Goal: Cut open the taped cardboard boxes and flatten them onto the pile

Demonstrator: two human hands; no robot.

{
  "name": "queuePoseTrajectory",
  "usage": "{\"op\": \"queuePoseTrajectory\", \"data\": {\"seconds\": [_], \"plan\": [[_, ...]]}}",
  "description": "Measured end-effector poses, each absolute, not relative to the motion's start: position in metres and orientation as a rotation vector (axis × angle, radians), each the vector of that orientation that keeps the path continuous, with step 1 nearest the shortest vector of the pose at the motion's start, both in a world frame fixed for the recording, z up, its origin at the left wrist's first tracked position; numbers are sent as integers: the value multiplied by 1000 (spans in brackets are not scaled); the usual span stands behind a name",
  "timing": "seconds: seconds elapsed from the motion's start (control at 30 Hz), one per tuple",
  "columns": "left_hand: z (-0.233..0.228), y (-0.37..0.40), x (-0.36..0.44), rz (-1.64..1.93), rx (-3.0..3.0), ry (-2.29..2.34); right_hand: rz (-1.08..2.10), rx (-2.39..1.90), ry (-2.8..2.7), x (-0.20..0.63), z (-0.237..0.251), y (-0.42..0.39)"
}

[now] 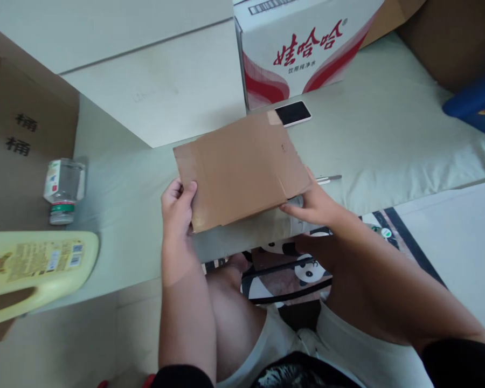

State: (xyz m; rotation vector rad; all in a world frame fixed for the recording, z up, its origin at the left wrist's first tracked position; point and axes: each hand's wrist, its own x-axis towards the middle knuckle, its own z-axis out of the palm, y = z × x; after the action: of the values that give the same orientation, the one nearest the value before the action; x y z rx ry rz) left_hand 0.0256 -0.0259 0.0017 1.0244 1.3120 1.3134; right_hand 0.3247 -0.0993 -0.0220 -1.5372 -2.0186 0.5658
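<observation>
A flat folded piece of brown cardboard (pixel 238 170) is held up in front of me, tilted, with a strip of tape at its top right corner. My left hand (pixel 179 207) pinches its left edge, thumb on the face. At the right end my right hand (pixel 313 202) grips the lower right corner, its fingers partly hidden behind the sheet. Just behind that hand lies a slim metal-looking tool (pixel 329 179), partly covered. A phone (pixel 294 113) with a dark screen rests beyond the cardboard's top right corner.
White boxes (pixel 157 81) and a red-and-white carton (pixel 303 54) stand at the back. To the left are a clear bottle (pixel 66 180) lying down, a yellow jug (pixel 60 258) and a large brown box (pixel 24 161). A blue object (pixel 475 102) sits far right.
</observation>
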Motion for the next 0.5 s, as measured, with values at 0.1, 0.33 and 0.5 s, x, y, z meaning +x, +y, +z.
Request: {"op": "queuePoseTrajectory", "data": {"seconds": [0.1,0.33,0.5], "plan": [[6,-35,22,1242,935,1226,648,-1458,-1791,321,-18,-99],[5,-41,27,1082,885,1172,740,-1621,-1424,318,-16,-103],[0,-33,30,1076,994,1263,979,-1552,-969,324,-17,-106]]}}
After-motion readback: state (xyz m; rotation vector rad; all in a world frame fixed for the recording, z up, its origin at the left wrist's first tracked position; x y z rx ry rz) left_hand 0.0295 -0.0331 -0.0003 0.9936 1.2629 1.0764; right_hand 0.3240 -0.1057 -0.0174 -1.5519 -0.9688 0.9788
